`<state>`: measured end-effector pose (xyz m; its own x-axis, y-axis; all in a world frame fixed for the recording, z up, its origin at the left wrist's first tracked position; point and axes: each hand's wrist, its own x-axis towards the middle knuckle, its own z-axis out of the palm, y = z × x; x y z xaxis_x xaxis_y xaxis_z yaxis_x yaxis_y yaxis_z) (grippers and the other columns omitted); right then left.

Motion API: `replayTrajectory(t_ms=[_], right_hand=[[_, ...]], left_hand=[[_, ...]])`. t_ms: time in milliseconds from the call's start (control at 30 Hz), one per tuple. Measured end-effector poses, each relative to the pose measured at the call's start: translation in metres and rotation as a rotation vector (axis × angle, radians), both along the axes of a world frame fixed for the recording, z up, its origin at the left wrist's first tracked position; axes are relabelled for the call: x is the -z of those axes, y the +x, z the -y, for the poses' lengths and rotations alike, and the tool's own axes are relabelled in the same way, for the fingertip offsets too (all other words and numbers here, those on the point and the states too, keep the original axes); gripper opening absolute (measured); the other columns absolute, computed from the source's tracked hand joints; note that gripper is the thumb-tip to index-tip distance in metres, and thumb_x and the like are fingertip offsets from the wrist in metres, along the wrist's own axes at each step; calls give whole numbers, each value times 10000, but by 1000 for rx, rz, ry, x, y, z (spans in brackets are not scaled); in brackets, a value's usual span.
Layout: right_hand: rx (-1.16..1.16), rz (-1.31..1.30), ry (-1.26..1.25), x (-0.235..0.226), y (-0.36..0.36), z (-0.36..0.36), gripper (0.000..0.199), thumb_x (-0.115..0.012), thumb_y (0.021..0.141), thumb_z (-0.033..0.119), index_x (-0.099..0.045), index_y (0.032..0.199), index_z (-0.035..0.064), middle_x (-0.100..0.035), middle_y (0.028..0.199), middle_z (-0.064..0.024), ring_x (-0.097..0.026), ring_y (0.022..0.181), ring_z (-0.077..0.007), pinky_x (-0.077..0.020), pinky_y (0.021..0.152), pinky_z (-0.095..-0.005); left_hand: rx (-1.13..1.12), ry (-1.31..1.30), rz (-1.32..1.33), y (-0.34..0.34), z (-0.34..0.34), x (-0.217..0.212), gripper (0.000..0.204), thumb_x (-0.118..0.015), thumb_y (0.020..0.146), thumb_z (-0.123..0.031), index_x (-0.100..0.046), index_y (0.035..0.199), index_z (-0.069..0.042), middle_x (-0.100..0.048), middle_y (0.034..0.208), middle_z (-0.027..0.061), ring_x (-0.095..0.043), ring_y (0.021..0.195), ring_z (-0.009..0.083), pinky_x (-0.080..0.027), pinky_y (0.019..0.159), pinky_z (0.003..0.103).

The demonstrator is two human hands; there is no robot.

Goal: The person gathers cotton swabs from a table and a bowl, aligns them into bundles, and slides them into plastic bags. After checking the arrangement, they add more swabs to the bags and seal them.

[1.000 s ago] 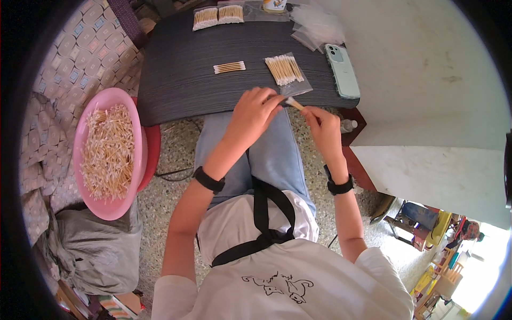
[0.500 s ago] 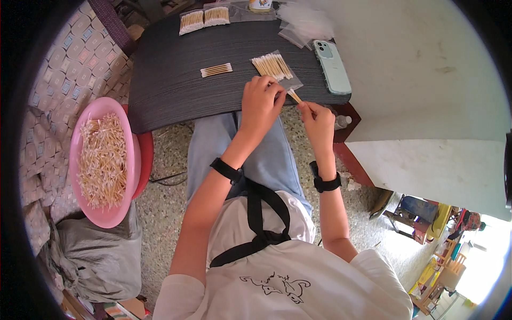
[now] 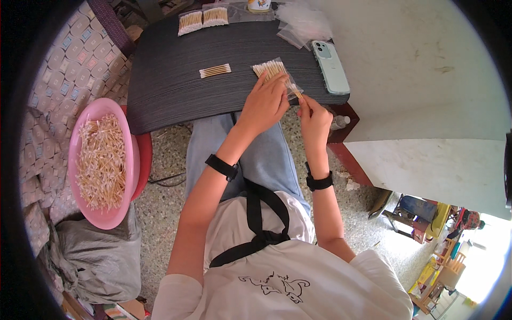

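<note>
A small clear plastic bag filled with cotton swabs lies near the right front of the dark table. My left hand reaches over the bag, its fingers on the plastic and gripping it near the open end; the fingertips are partly hidden. At that end, my right hand pinches a few cotton swabs, their tips at or inside the bag's mouth. To the left, a small row of cotton swabs rests loose on the table.
Two filled swab bags lie at the table's back edge, near a cup. Empty clear bags are piled back right, beside a pale green phone. A pink basin full of swabs stands left; a wall rises right.
My left hand has moved forward onto the bag, its fingers now stretched over the swabs. My right hand has brought its few swabs slightly forward to the bag's mouth.
</note>
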<state>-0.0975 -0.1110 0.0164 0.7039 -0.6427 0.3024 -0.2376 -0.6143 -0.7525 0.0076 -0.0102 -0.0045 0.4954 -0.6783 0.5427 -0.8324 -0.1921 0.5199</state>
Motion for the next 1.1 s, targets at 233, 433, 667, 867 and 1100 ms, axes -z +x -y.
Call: replayTrajectory(t_ms=[233,433,667,867,1100], right_hand=[[11,69,-122,6,13,-4,179,-566,889,92,-654,963,-44,-612,720,-226,-623,623,-352,-465,543,-384],[-8,31,-178,3,18,-4,188,-545,898,85,-644,990,-46,-617,768,-245,-620,681,-383,-474,589,-410],[27,87,-278,7,19,2,179,-606,862,73,-667,1004,-19,-551,815,-169,-589,703,-344,-458,590,-399],[60,131,-157,10,19,1,152,-661,823,64,-701,951,-8,-519,744,-125,-537,606,-240,-435,558,-338],[132,219,-24,15,20,-2,131,-679,815,74,-709,918,-2,-542,720,-103,-523,585,-183,-422,541,-311]], left_hand=[[-1,-12,-25,-1,1,3,166,-408,928,-108,-485,964,35,-519,1275,209,-464,1224,342,-278,1107,450],[15,-7,-66,-1,1,3,170,-392,940,-110,-476,968,35,-490,1311,217,-443,1245,345,-278,1113,432],[13,-15,-66,-1,0,3,155,-399,941,-112,-467,953,27,-489,1314,217,-443,1244,353,-287,1109,428],[3,-41,-56,1,0,7,122,-436,933,-103,-457,958,15,-497,1311,210,-462,1227,356,-315,1093,431],[28,-82,-98,2,0,6,100,-444,933,-96,-449,961,0,-491,1321,204,-445,1241,366,-320,1086,428]])
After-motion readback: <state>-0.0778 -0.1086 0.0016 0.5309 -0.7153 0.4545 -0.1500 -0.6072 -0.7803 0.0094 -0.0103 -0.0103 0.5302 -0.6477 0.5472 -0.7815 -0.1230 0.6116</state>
